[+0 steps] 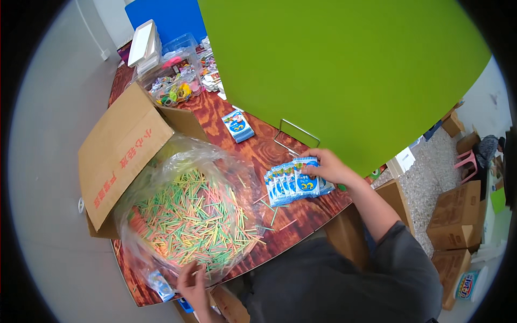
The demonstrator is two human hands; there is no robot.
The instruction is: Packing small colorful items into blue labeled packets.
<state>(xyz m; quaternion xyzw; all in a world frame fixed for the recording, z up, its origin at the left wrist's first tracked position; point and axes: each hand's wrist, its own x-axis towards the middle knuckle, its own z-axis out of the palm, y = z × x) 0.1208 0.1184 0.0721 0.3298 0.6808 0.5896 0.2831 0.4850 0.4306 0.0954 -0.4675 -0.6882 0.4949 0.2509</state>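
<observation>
My right hand (pixel 326 166) has its thumb and fingers on the top end of a small blue-and-white packet (pixel 307 184), gripping it. Similar packets (pixel 278 185) lie fanned out beside it on the table. At the near rim of a clear plastic bag (pixel 161 161), my left hand (pixel 195 282) has its fingers loosely curved and apart, with nothing visible in them. The bag is spread wide and full of thin pink, green and yellow sticks (pixel 188 220). Several loose sticks (pixel 274 215) lie between the bag and the packets.
A cardboard box (pixel 126 156) stands with its flap raised behind the bag. Another packet stack (pixel 238 126) lies farther back. A green board (pixel 344 70) with a metal wire handle (pixel 296 134) covers the far right. Clear tubs (pixel 177 81) hold colourful trinkets on the wood-patterned table (pixel 264 142).
</observation>
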